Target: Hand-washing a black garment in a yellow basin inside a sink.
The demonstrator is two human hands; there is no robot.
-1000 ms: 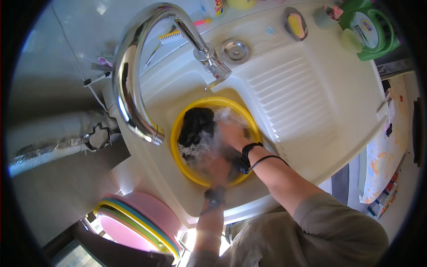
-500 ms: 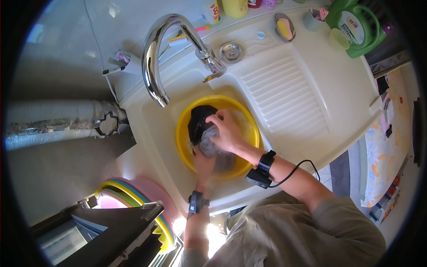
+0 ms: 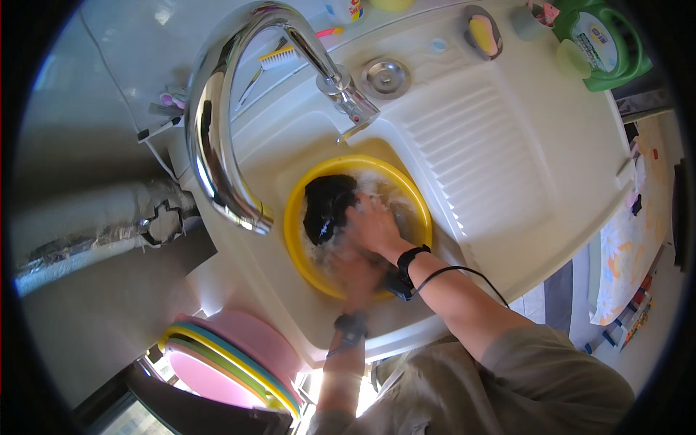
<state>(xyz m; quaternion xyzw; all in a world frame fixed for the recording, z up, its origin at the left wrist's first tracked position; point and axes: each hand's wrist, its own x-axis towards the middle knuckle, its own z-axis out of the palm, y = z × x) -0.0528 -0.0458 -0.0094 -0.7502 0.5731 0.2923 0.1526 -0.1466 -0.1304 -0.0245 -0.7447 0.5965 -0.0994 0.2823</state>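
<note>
A yellow basin (image 3: pixel 293 250) holds sudsy water and a bunched black cloth (image 3: pixel 330 205). My right hand (image 3: pixel 377 228) is low in the basin beside the cloth, its fingers curled in at the cloth's right edge. What it grips is hidden. Just below and left of it, my left hand (image 3: pixel 354 270) is smeared by motion, so its fingers cannot be made out. The two hands are close together over the water. No grey cloth shows between them now.
The basin stands in a white sink (image 3: pixel 254 196) under a chrome faucet (image 3: pixel 210 145). On the right is a ribbed washboard (image 3: pixel 478 152). A brush (image 3: pixel 279 56), a sponge in a grey dish (image 3: pixel 482 35) and a green jug (image 3: pixel 605 47) line the back. Stacked basins (image 3: pixel 246 341) stand lower left.
Both hands have come lower and closer together in the basin. The grey cloth that was between them is now out of sight. The view has shifted, and the faucet looks larger.
</note>
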